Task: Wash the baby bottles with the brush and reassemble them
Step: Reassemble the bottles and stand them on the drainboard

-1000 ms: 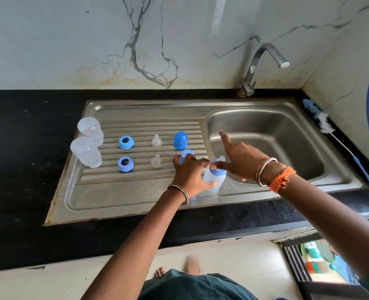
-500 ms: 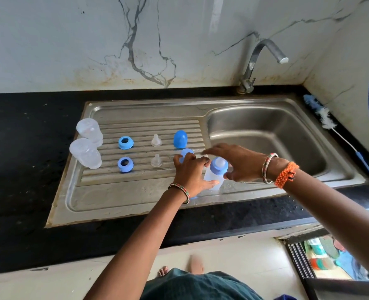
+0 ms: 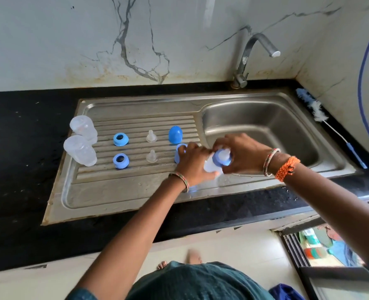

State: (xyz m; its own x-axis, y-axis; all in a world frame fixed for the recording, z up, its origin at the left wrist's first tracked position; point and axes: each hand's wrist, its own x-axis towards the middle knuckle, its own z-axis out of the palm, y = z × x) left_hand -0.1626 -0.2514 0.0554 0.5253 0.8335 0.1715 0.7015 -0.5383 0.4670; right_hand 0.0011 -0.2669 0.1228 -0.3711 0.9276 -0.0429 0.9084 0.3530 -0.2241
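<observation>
My left hand (image 3: 193, 163) grips the clear body of a baby bottle (image 3: 211, 166) standing at the front of the steel drainboard (image 3: 118, 191). My right hand (image 3: 242, 155) curls its fingers round the bottle's blue collar (image 3: 222, 158). Two clear bottle bodies (image 3: 80, 140) stand upside down at the drainboard's left. Beside them lie two blue collars (image 3: 120, 149), two clear teats (image 3: 151, 146) and a blue cap (image 3: 175, 134). Another blue cap (image 3: 180, 152) shows partly behind my left hand. The bottle brush (image 3: 322, 120) lies on the counter right of the basin.
The steel basin (image 3: 265, 128) sits to the right under a curved tap (image 3: 250, 57). Black counter (image 3: 17, 169) surrounds the sink. A blue hose (image 3: 365, 83) runs down the right wall. Below the counter stands a rack (image 3: 315, 250) with items.
My right hand went from pointing with a stretched finger to closing over the bottle's blue collar. The left hand kept hold of the bottle body. The camera view shifted slightly.
</observation>
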